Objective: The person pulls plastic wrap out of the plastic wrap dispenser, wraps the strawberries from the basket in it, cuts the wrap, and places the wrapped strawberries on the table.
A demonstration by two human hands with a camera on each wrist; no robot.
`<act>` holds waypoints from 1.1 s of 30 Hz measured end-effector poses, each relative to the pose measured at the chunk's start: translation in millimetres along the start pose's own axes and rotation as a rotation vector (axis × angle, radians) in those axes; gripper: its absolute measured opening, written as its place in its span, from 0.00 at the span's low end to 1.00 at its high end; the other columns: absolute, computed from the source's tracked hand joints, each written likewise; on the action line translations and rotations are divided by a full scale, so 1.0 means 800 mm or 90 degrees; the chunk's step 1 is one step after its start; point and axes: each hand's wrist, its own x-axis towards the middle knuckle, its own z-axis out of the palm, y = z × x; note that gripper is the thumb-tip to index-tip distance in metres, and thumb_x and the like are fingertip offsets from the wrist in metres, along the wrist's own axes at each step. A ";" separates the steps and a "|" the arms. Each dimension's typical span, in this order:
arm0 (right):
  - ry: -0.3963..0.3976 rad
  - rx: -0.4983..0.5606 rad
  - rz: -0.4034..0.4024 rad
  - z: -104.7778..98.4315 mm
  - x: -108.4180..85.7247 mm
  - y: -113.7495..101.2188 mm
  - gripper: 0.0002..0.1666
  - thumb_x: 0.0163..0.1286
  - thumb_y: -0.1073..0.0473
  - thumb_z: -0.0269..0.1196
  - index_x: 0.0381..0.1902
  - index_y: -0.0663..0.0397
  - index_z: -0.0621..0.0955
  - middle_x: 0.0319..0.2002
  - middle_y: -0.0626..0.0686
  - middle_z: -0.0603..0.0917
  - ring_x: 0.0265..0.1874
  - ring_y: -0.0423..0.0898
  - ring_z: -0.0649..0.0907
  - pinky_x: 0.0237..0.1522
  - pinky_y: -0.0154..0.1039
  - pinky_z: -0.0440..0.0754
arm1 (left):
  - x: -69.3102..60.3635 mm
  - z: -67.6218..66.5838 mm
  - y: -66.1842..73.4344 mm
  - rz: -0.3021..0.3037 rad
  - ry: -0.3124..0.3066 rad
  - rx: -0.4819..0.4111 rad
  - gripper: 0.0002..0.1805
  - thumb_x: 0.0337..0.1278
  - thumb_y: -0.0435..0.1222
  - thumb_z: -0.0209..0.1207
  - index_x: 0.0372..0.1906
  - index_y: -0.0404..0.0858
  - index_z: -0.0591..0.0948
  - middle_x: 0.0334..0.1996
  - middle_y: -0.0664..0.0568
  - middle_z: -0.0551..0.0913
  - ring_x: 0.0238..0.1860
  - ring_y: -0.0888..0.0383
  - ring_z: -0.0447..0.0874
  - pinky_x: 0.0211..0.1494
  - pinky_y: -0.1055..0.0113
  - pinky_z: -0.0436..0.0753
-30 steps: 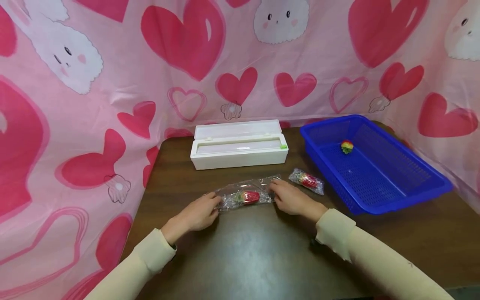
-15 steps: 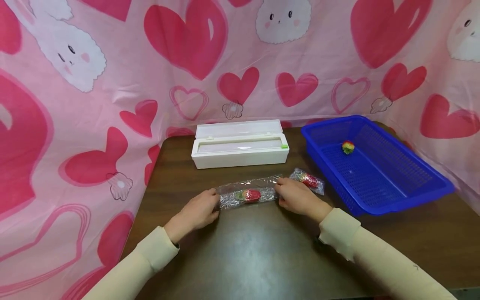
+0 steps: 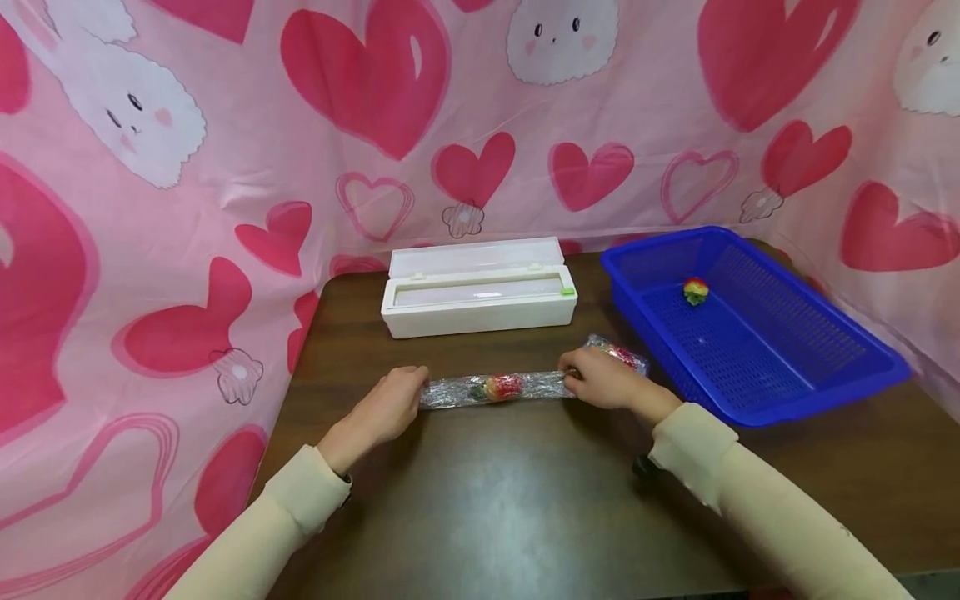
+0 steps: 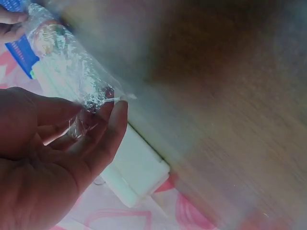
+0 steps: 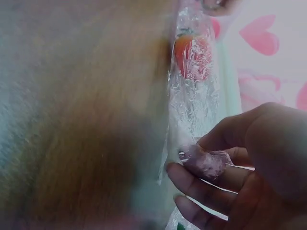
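A red strawberry with a pale, green-leaved end lies rolled in clear plastic wrap, stretched into a narrow strip between both hands. My left hand pinches the strip's left end; in the left wrist view thumb and fingers close on the crumpled film. At the other end my right hand pinches the film between thumb and fingers, which the right wrist view shows bunched there. Just behind the right hand lies a second wrapped strawberry, partly hidden by that hand.
A white wrap dispenser box with its lid raised stands at the back of the brown table. To the right is a blue plastic basket holding one unwrapped strawberry. A pink heart-patterned cloth hangs behind and at the sides.
The wide sheet of film has been rolled into a narrow strip around the strawberry. My hands have moved apart, pulling it longer, and the right hand now covers part of the second wrapped strawberry.
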 end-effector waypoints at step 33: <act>-0.043 0.014 0.045 0.029 0.018 -0.009 0.12 0.63 0.75 0.56 0.44 0.64 0.81 0.40 0.55 0.79 0.40 0.51 0.81 0.48 0.49 0.81 | 0.005 -0.002 -0.011 -0.005 -0.150 0.030 0.14 0.66 0.24 0.55 0.54 0.35 0.81 0.41 0.47 0.79 0.39 0.54 0.76 0.47 0.55 0.79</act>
